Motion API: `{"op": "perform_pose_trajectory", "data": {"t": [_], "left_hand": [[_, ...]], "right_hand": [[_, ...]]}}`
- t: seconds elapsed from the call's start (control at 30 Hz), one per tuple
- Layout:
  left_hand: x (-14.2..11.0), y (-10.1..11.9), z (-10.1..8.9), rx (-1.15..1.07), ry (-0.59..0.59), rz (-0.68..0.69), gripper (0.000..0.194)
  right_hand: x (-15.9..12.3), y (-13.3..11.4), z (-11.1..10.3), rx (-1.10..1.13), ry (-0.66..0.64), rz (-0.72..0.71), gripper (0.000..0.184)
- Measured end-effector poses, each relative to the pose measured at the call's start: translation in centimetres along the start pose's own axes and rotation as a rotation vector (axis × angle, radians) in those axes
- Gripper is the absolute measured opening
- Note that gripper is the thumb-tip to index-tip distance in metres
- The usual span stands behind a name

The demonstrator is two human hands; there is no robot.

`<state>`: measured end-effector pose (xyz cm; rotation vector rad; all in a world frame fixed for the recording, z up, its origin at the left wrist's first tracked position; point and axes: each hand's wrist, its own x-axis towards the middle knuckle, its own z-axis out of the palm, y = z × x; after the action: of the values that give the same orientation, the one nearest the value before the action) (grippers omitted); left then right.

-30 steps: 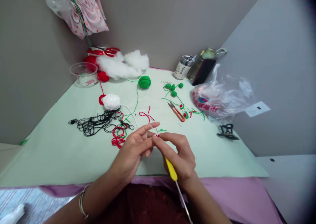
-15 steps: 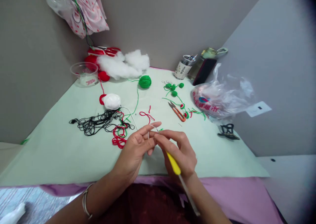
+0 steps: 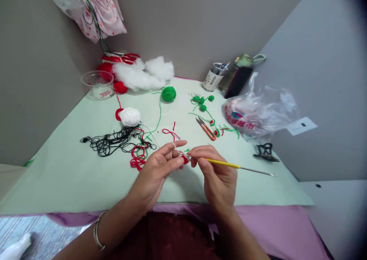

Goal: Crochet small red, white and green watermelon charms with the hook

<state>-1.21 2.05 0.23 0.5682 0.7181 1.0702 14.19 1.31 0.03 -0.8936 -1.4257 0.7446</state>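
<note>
My left hand pinches a small red crocheted piece between thumb and fingers, with white yarn looped over the index finger. My right hand grips a yellow-handled crochet hook; its tip meets the red piece and its metal shaft points right. Both hands hover over the pale green table cover near the front edge. The white yarn runs back to a white yarn ball.
On the cover lie a black thread tangle, red yarn loops, a green yarn ball, orange thread snips, small green crocheted balls, white stuffing, a plastic bag, a jar and a black clip.
My right hand has swung the hook round: its handle pointed down toward me before, and now it lies level, pointing right. The red piece now shows between my fingertips.
</note>
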Motion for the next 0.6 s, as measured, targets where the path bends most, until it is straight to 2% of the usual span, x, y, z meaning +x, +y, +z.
{"op": "perform_pose_trajectory", "data": {"t": [0.13, 0.23, 0.33, 0.47, 0.6], "left_hand": [[-0.22, 0.60, -0.21, -0.080, -0.031, -0.080, 0.046], [-0.23, 0.98, -0.39, -0.146, -0.030, -0.134, 0.042], [-0.17, 0.93, -0.44, -0.136, -0.029, -0.109, 0.036], [-0.24, 0.37, -0.27, -0.025, -0.042, -0.030, 0.032], [-0.37, 0.09, -0.30, 0.041, -0.002, -0.010, 0.035]], "right_hand": [[-0.03, 0.50, -0.34, 0.090, -0.001, 0.072, 0.017], [0.25, 0.70, -0.55, 0.210, 0.076, 0.130, 0.018], [0.46, 0.57, -0.50, 0.291, 0.106, 0.169, 0.019], [0.17, 0.36, -0.20, 0.188, 0.014, 0.134, 0.017], [-0.20, 0.58, -0.25, 0.111, 0.014, 0.113, 0.017]]}}
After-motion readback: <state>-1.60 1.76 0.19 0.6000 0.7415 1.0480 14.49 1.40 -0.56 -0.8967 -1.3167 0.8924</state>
